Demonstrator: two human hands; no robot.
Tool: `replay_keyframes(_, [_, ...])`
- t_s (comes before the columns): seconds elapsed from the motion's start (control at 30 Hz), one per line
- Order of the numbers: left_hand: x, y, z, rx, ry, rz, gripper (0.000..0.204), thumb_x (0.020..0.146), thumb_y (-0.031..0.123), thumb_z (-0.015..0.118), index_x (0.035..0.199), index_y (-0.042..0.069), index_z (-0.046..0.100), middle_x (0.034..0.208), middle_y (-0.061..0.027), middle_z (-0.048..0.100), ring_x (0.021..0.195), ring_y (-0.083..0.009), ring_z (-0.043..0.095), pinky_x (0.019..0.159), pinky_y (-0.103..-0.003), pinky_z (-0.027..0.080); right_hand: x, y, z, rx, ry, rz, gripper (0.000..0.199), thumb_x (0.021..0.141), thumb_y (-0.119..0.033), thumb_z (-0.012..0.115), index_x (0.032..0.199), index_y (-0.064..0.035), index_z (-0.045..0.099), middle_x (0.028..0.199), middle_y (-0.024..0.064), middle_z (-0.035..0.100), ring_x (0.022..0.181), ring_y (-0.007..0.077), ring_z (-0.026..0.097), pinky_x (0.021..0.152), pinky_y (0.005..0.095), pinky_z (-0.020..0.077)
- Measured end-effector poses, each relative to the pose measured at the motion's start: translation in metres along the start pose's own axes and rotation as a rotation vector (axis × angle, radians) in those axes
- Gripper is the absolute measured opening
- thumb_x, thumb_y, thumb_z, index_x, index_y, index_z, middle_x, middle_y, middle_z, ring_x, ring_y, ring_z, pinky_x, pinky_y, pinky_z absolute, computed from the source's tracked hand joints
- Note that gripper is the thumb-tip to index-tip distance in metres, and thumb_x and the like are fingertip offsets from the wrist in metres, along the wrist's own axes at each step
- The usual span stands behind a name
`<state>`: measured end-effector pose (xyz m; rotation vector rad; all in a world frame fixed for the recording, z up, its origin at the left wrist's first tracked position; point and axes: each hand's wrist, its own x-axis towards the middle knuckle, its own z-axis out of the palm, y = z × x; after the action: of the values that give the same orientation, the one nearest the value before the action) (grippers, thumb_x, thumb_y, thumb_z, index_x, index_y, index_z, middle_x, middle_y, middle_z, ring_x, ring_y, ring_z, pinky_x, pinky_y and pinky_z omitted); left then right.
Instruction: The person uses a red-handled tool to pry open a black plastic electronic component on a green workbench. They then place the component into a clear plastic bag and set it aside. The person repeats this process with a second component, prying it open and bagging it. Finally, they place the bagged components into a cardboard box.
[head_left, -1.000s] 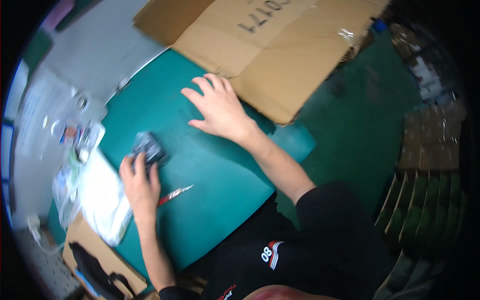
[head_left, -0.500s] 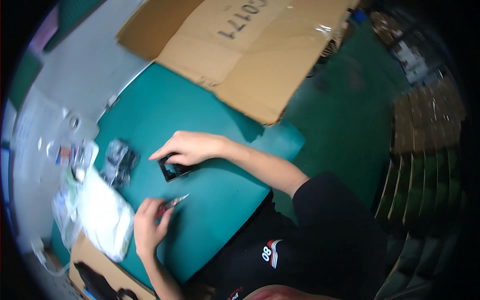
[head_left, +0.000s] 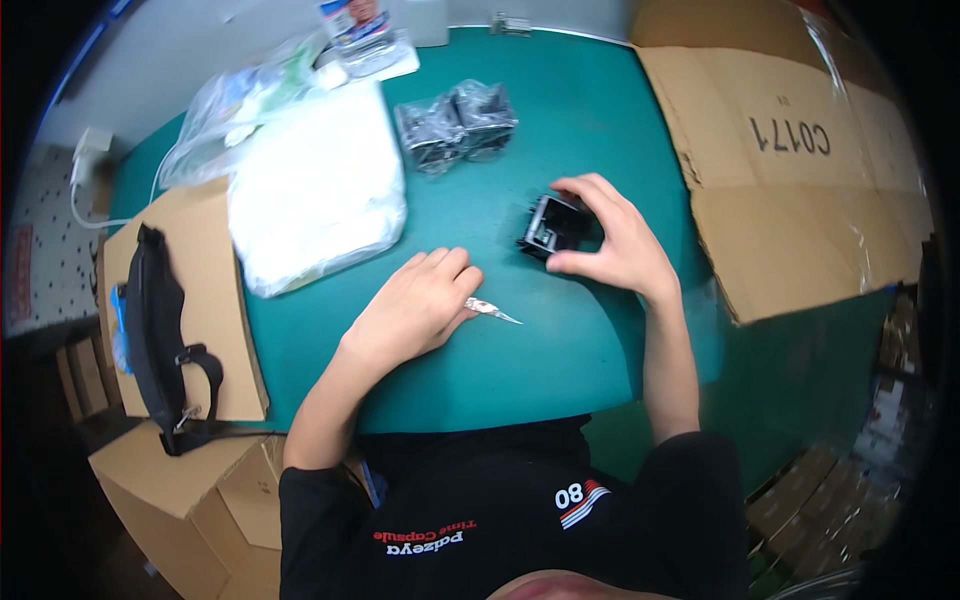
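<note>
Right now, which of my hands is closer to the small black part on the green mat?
Right. Your right hand is on the small black part, fingers curled around it. Your left hand rests apart, lower on the green mat, over a thin pointed tool.

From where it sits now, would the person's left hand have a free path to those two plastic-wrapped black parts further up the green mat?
Probably yes. The left hand rests on the green mat over a small pointed tool, and only bare mat lies between it and the wrapped black parts. The white bag lies to the side.

Left hand point(head_left: 415, 305): palm down, fingers curled, near the table's front edge. Right hand point(head_left: 605, 240): fingers cupped, further in.
</note>
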<state>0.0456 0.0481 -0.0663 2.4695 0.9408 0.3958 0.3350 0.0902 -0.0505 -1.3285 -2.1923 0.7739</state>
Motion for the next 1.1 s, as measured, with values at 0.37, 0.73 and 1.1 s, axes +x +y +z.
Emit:
replay_keyframes(0.37, [-0.006, -0.006, -0.029, -0.444, -0.051, -0.236, 0.013, 0.095, -0.001, 0.062, 0.106, 0.0, 0.056, 0.093, -0.0169, 0.064, 0.084, -0.0337, 0.068, 0.071, -0.042, 0.053, 0.005, -0.01, 0.018, 0.164, -0.077, -0.075, 0.069, 0.069, -0.011, 0.088, 0.131, -0.0026, 0.06, 0.126, 0.0152, 0.063, 0.114, 0.0331, 0.064, 0.098, 0.0406, 0.052])
replay_keyframes(0.73, [0.003, 0.006, -0.007, 0.056, 0.354, -0.162, 0.016, 0.092, 0.009, 0.073, 0.107, 0.006, 0.069, 0.083, -0.0097, 0.059, 0.07, -0.0285, 0.063, 0.062, -0.041, 0.05, 0.005, -0.012, 0.045, 0.13, 0.066, -0.221, 0.074, 0.067, -0.033, 0.095, 0.127, -0.0036, 0.063, 0.13, 0.0154, 0.057, 0.115, 0.035, 0.062, 0.096, 0.0434, 0.0538])
replay_keyframes(1.1, [-0.001, 0.012, -0.009, 0.125, 0.328, -0.146, 0.018, 0.09, 0.027, 0.076, 0.096, 0.011, 0.071, 0.075, -0.0036, 0.052, 0.061, -0.0209, 0.06, 0.052, -0.036, 0.047, 0.003, -0.014, 0.049, 0.036, 0.159, -0.263, 0.082, 0.062, -0.035, 0.097, 0.13, -0.0014, 0.065, 0.129, 0.0153, 0.06, 0.115, 0.0321, 0.062, 0.095, 0.0402, 0.0549])
